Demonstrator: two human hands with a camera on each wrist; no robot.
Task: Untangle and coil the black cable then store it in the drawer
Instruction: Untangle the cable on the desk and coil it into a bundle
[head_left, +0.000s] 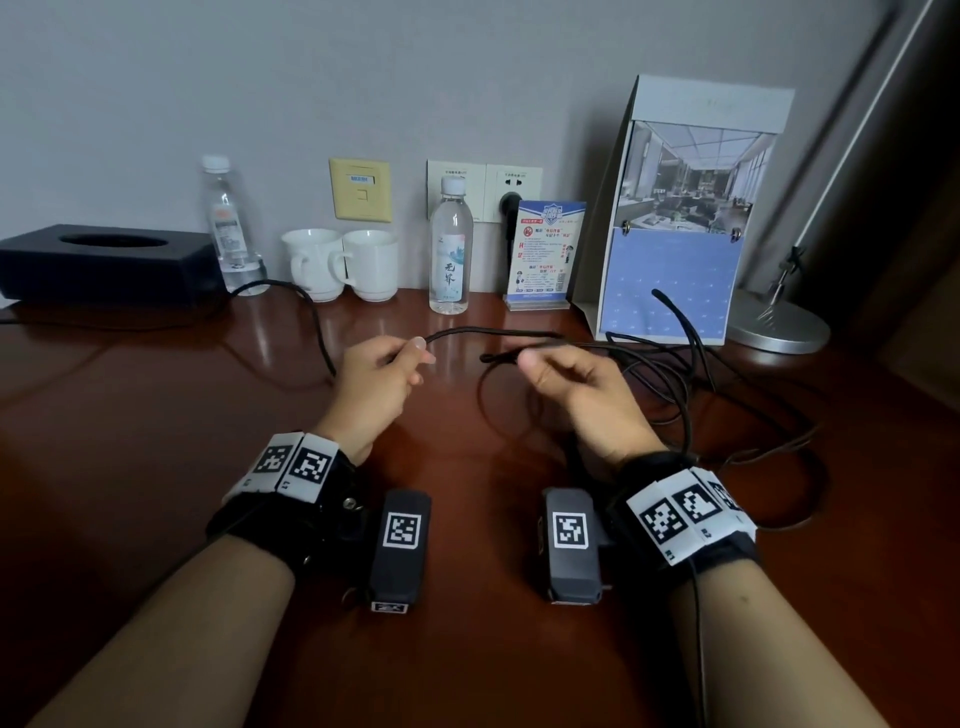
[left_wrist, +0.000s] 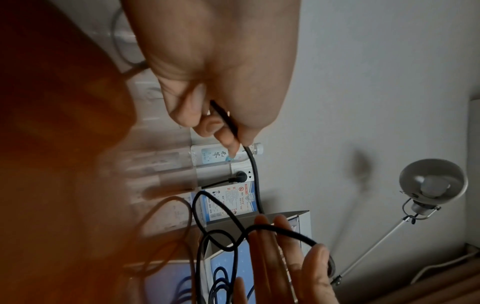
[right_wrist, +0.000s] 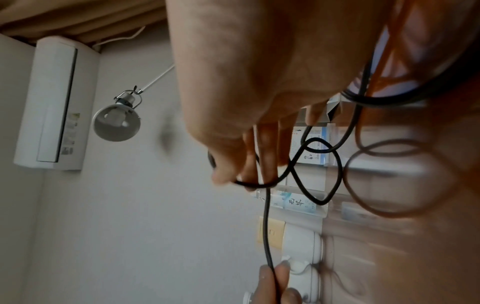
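The black cable (head_left: 470, 328) spans between my two hands above the reddish wooden desk (head_left: 156, 415). My left hand (head_left: 418, 353) pinches it between thumb and forefinger, and from there it trails left toward the tissue box. My right hand (head_left: 524, 361) holds a bent loop of it with thumb over curled fingers. The remaining cable lies as a loose tangle (head_left: 675, 374) on the desk at the right. In the left wrist view the cable (left_wrist: 253, 170) hangs from my left hand (left_wrist: 233, 142) and crosses the right hand (left_wrist: 298, 246). The right wrist view shows a loop (right_wrist: 322, 172) beside my right hand (right_wrist: 241, 174). No drawer is in view.
Along the wall stand a black tissue box (head_left: 104, 260), two water bottles (head_left: 451, 249), two white mugs (head_left: 340, 265), a small card stand (head_left: 545, 254), a tall flip calendar (head_left: 675, 234) and a lamp base (head_left: 779, 325). A plug sits in the wall socket (head_left: 511, 200).
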